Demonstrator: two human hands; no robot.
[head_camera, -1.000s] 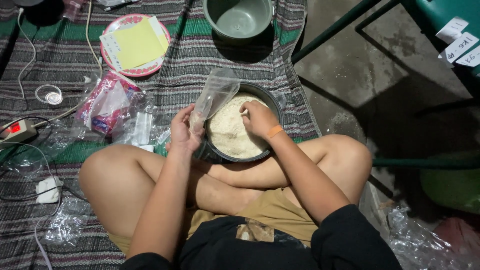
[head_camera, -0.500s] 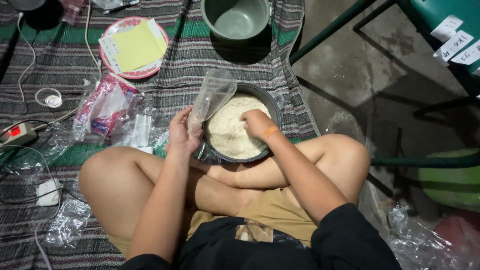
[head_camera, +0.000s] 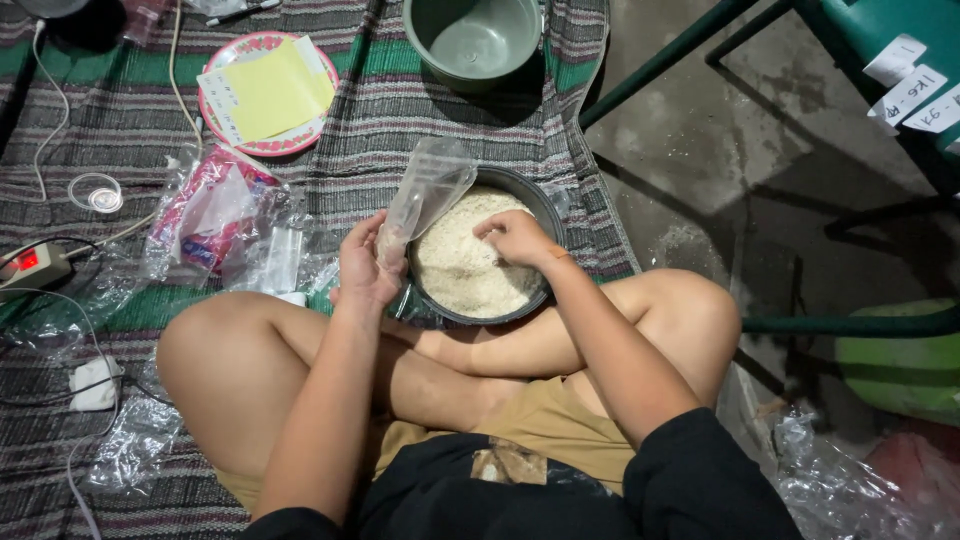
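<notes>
Two hands are working over one dark bowl at the centre of the frame, which is sitting on the striped mat right against the person's crossed legs, close enough that neither arm is having to stretch. The right hand is cupping down into the white rice, fingers curled as if gathering a scoop; whether grains are actually caught in it I cannot tell. The left hand is closing around the lower part of a clear plastic bag, pinching it upright at the bowl's left rim so its mouth is leaning over the rice and spills are landing back inside.

Further out, in the left part of the frame, crumpled plastic wrappers are lying within easy reach. Beyond them, at upper left, a pink plate is carrying yellow paper sheets, and an empty green pot is standing at the top centre. At the far left edge a power strip and white cables are trailing across the mat.
</notes>
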